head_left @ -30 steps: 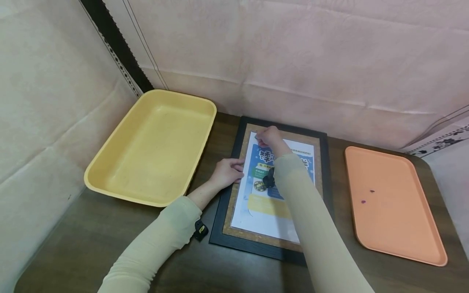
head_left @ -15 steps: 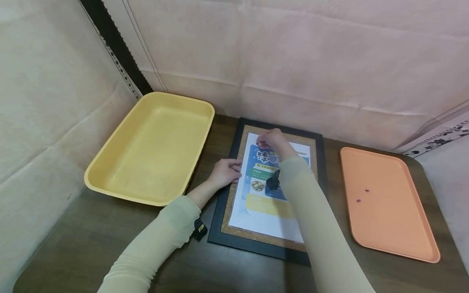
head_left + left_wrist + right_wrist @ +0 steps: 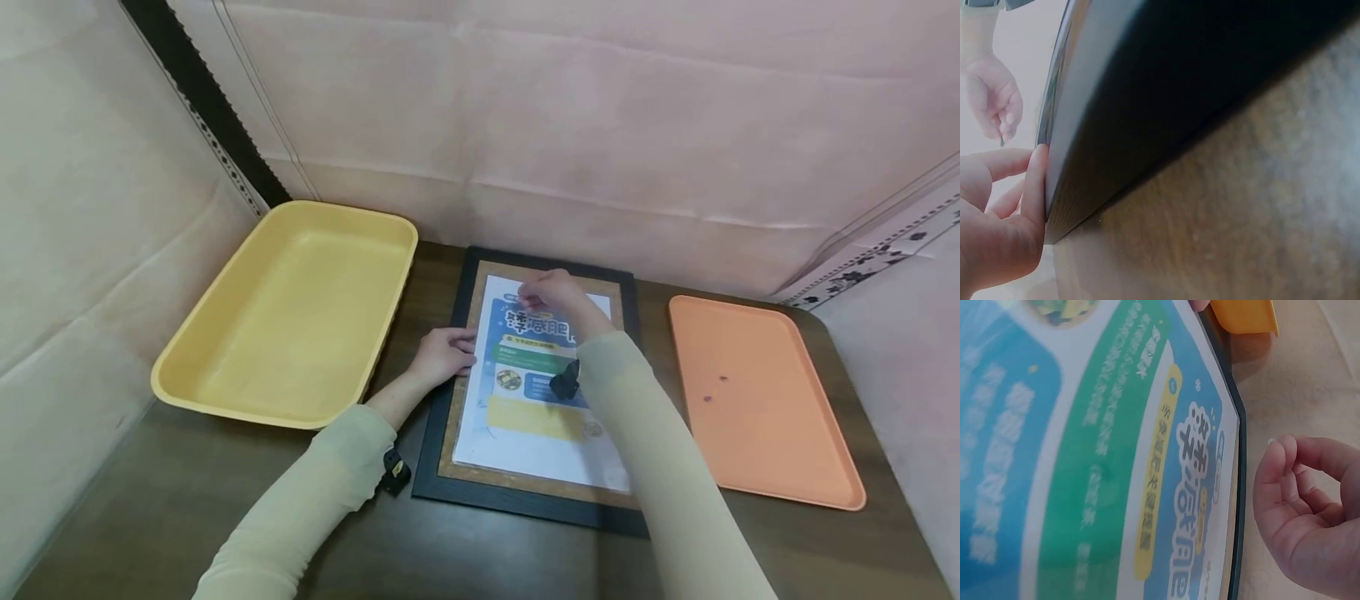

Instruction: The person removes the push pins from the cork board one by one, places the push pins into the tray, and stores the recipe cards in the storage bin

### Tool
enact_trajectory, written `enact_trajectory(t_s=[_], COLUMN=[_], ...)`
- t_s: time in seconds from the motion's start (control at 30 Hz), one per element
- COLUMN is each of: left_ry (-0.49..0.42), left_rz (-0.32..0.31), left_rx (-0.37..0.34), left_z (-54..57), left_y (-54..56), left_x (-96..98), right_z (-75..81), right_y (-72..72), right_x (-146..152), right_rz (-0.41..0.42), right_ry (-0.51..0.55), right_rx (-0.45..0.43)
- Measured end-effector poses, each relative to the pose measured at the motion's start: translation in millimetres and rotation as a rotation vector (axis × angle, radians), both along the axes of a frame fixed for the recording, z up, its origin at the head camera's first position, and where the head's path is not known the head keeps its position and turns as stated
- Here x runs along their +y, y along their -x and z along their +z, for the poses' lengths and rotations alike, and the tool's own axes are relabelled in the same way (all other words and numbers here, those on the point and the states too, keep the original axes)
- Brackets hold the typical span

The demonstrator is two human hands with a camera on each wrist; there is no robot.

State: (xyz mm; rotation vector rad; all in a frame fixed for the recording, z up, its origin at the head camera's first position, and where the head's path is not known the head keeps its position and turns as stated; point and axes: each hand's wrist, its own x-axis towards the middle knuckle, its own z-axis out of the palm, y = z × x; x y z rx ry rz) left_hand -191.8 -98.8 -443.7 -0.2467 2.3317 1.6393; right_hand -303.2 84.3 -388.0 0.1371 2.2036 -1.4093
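A printed poster (image 3: 468,442), blue, green and yellow with a white border, lies on a cork board (image 3: 447,454) in a black frame (image 3: 480,496). My left hand (image 3: 442,357) rests at the left side of the board; its fingertips touch the poster's left edge. Above the poster's upper left part is my right hand (image 3: 558,296), thumb and fingertips pinched together. In the left wrist view, a tiny dark pin-like thing (image 3: 1002,142) pokes from the right hand's fingertips (image 3: 1007,132); its kind is too small to tell.
A deep yellow tray (image 3: 168,379) stands to the left. On the right lies a flat orange tray (image 3: 780,433) with two tiny purple things (image 3: 707,398) on it. Pale cloth walls (image 3: 585,150) close off the back and left of the dark wooden table (image 3: 225,483).
My right hand has moved away from the poster's upper left corner, to the right. My left hand keeps its place on the board. The head view has shifted slightly.
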Motion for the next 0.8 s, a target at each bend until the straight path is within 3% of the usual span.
enact_trajectory(t_s=[0.2, 0.8], left_ry=[0.015, 0.014], left_rz=[-0.006, -0.008], left_rx=[-0.017, -0.023], left_z=[1.9, 4.1], left_y=[-1.0, -1.7], left_x=[-0.9, -0.7], right_z=[-1.1, 7.9], right_y=[-9.3, -30.4], right_x=[11.5, 55.9], right_rz=[0.029, -0.012], right_ry=[-0.037, -0.102], right_rx=[0.012, 0.036])
